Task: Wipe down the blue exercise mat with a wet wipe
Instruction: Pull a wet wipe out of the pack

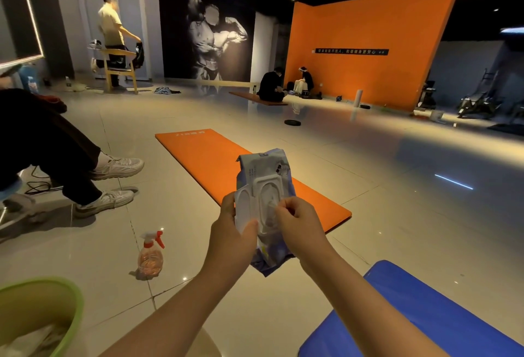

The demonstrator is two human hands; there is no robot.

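So the pack of wipes [263, 169] is up in front of the camera, held in both hands over the tiled floor [368, 214]. The left hand [232, 231] grips it along its left edge, fingers curled behind and thumb pressed on the front, just beside the white plastic lid [242, 206], which is flipped open to the left. The right hand [297, 223] has its fingertips pinched together right at the oval opening, on the tip of a wet wipe [272, 205] poking out of it. The blue exercise mat [419, 317] lies flat on the floor at the bottom right, under the right forearm. Only its near corner is in view, and both hands are well apart from it. An orange mat [204, 158] is laid out on the tiles straight behind the pack. Left of the arms there's a clear spray bottle [150, 257] with a red trigger standing on the floor, and a green basin [72, 297] in the bottom left corner with something pale inside. Someone in dark trousers and white sneakers [119, 168] sits at the left edge. Further back, a person stands by a wooden chair [120, 68], and two more sit in front of an orange wall [368, 44]
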